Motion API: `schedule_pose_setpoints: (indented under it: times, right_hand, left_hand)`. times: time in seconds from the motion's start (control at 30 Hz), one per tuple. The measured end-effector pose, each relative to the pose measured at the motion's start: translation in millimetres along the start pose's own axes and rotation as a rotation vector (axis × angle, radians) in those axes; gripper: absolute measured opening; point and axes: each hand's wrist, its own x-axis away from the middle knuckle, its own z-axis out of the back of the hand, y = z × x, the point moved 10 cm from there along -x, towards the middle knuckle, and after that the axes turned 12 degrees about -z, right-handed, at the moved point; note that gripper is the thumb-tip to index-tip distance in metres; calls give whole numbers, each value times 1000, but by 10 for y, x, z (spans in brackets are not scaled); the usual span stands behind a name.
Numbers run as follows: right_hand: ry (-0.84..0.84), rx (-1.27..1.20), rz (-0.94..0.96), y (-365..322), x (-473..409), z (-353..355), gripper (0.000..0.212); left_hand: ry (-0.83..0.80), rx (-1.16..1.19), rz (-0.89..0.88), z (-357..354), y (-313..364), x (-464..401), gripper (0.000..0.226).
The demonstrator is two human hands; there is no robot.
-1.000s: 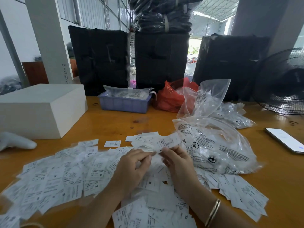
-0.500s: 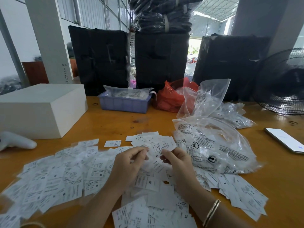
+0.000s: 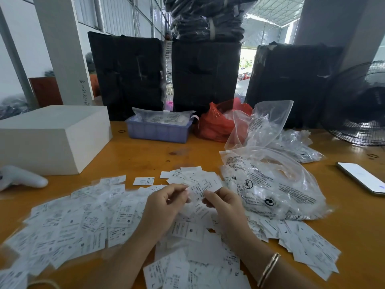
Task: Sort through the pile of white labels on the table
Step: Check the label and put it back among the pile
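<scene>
Pile of white labels (image 3: 87, 228) spread over the near half of the wooden worktop (image 3: 145, 155), from 9 o'clock round to 4 o'clock. Both hands raised just above pile centre. Right hand (image 3: 224, 207): grip closed, thumb and fingers pinching a small stack of labels (image 3: 205, 184). Left hand (image 3: 164, 205): fingers curled, fingertips at the stack's left edge; whether they actually pinch it, cannot tell. Clear printed bag (image 3: 270, 184) at 2 o'clock, touching the pile.
</scene>
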Motion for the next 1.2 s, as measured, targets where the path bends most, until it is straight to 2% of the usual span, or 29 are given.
schedule_pose_setpoints:
  times: [0.2, 0.27, 0.37, 0.47, 0.57, 0.7, 0.8, 0.9, 0.97, 1.07, 1.13, 1.2]
  right_hand:
    - [8, 115, 39, -7, 9, -9, 23]
    - [-7, 107, 85, -53, 34, -38, 9]
    - [69, 18, 145, -118, 45, 92, 20]
    - [117, 85, 172, -144, 44, 134, 15]
    - [58, 154, 186, -143, 54, 12, 17]
    - [-102, 269, 157, -87, 71, -213, 15]
    - [-193, 229, 85, -13, 75, -280, 20]
    - [-191, 206, 113, -108, 85, -235, 22]
    - [-89, 132, 168, -321, 44, -44, 23]
    - [264, 9, 283, -716, -59, 603, 25]
    - [468, 170, 304, -846, -183, 983, 25]
    - [574, 478, 188, -783, -422, 1266, 28]
  left_hand:
    - [-12, 66, 51, -25, -24, 11, 19]
    - [-8, 86, 69, -21, -39, 8, 17]
    - [-1, 131, 99, -19, -66, 18, 14]
    - [10, 152, 116, -12, -94, 29, 14]
    - [2, 155, 113, -27, -93, 30, 14]
    - [-5, 123, 88, -10, -67, 19, 16]
    - [-17, 108, 86, -7, -56, 13, 16]
    - [25, 65, 88, 64, -55, 2, 16]
    - [97, -64, 74, 196, -51, -14, 16]
    - [243, -260, 81, 438, -62, 0, 16]
    - [298, -340, 101, 553, -102, 11, 20]
    - [282, -446, 91, 589, -125, 1, 24]
